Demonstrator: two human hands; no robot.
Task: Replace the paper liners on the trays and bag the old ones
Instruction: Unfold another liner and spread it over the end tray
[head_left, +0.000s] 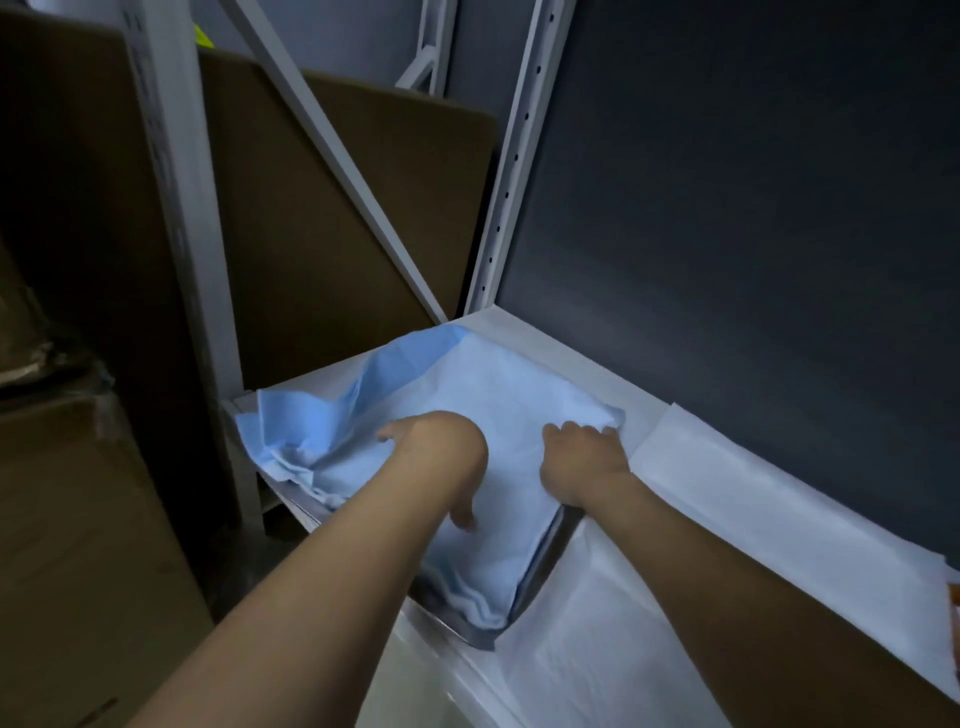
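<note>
A light blue paper liner (498, 395) lies over a metal tray (535, 582) on a white shelf, its left edge crumpled and hanging past the tray. My left hand (441, 452) lies on the liner's middle, fingers bent down into the paper and thumb pointing toward me. My right hand (582, 457) rests on the liner's right side with its fingers curled over the paper near the far right corner. A white sheet (613, 639) lies beside the tray on the right, under my right forearm.
The white shelf (561, 353) runs along a dark wall (753, 208). A perforated white rack post (514, 171) stands at the back corner. Brown cardboard boxes (337, 234) fill the space to the left, and another box (78, 545) sits at the lower left.
</note>
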